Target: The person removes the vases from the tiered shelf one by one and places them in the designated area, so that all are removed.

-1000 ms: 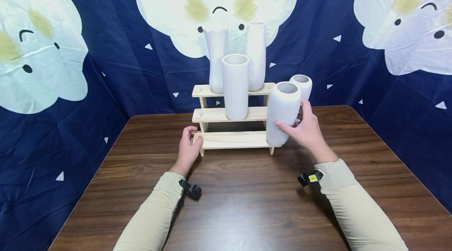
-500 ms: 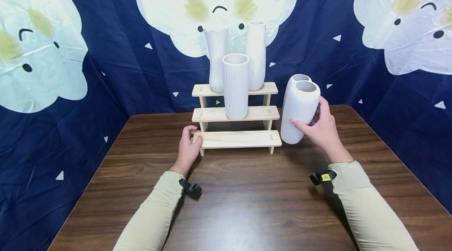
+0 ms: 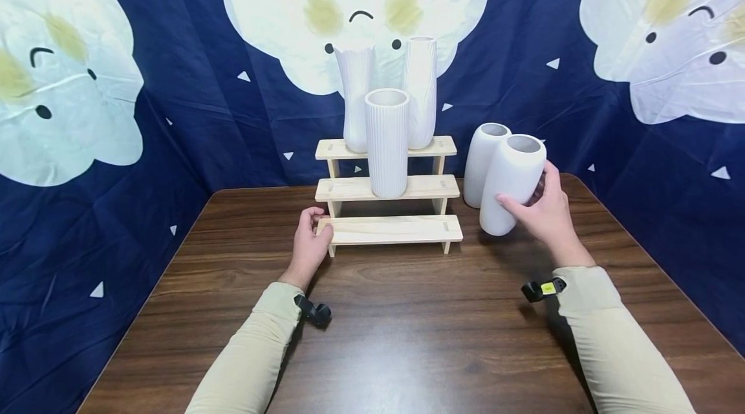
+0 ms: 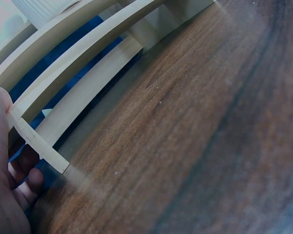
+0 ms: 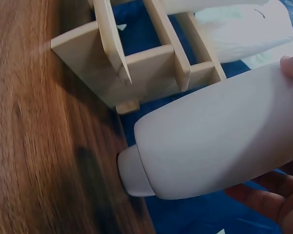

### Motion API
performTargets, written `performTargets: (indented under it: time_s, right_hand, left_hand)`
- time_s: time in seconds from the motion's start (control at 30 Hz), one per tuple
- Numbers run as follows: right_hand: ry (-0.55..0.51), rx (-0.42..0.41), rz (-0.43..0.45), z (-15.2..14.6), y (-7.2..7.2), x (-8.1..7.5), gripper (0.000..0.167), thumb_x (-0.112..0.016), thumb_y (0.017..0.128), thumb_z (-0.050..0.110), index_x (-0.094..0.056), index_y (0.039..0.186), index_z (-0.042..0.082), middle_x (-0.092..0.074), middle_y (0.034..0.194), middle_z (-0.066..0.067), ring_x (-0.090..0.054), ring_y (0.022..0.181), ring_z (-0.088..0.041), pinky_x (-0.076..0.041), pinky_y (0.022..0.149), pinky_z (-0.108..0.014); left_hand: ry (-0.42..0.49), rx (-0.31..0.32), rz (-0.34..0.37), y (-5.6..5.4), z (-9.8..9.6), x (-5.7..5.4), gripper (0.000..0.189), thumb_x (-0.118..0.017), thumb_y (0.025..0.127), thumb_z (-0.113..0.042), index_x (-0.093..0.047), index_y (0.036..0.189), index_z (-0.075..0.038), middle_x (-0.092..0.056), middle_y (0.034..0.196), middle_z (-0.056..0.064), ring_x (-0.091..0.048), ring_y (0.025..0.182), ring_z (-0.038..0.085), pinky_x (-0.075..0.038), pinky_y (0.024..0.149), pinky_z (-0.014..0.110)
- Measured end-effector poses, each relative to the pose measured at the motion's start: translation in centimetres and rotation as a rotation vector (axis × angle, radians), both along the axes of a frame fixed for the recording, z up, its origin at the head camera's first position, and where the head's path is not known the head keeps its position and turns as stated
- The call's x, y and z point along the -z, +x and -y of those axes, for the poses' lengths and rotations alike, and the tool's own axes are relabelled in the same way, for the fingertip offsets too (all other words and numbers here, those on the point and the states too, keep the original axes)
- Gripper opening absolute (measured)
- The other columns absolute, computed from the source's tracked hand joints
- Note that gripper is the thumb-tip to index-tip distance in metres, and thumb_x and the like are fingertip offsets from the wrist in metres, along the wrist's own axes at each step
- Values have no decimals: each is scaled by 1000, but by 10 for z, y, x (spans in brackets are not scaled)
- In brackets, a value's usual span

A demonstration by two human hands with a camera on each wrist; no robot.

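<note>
With a clock set on the shelf (image 3: 421, 187), twelve pointing away from the person, the left hand (image 3: 311, 242) sits at eight, thumb on the end of the bottom tier (image 3: 387, 230) and fingers curled beside it; a light, steady hold should stop the shelf sliding. Around four, the right hand (image 3: 550, 213) holds the plain vase (image 3: 512, 187), thumb across the near side, fingers round the far side. The vase's base looks clear of the table (image 3: 396, 323); whether it truly tilts I cannot tell. That smooth, rounded wall calls for a firm, even grip. Towards eleven from it stands the second vase (image 3: 480, 162); contact is unclear, so leaving a gap would avoid a knock. Beyond, the ribbed vase (image 3: 387, 142) stands on the middle tier (image 3: 343, 188); bumping the shelf could rock it.
</note>
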State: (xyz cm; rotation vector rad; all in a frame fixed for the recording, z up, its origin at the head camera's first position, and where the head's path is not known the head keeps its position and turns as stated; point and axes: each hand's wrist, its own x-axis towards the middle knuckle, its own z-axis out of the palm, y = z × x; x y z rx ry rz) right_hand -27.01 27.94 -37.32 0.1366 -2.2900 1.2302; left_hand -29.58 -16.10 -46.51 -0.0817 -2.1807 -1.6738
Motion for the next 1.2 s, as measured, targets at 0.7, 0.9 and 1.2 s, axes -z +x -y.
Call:
performTargets:
  time_s: [0.7,0.9,1.2]
  right_hand:
    - [-32,49,74,-24,-19,27,96,-85,79,26,-26,154,11,-50,145,-26,-52,129,-40,-41,105,-58]
    - [-33,58,76,-26,-22,32,95,-85,80,27,-26,153,11,-50,145,-27,-52,129,-41,-42,104,-59]
    - [-56,58,78,-28,-23,38,98,-85,80,26,-23,155,11,-47,147,-25,-49,131,-40,-41,105,-59]
  left_hand:
    - [0,-2,1,-5,3,7,38,-57,87,0,-49,124,2,-65,115,18,-58,89,16,-42,74,20]
    - [12,11,1,-5,4,7,39,-57,88,0,-48,126,5,-64,114,17,-58,89,19,-42,74,20]
    - [10,8,3,-4,4,6,39,-57,88,-1,-48,126,4,-64,114,17,-58,89,20,-42,73,21]
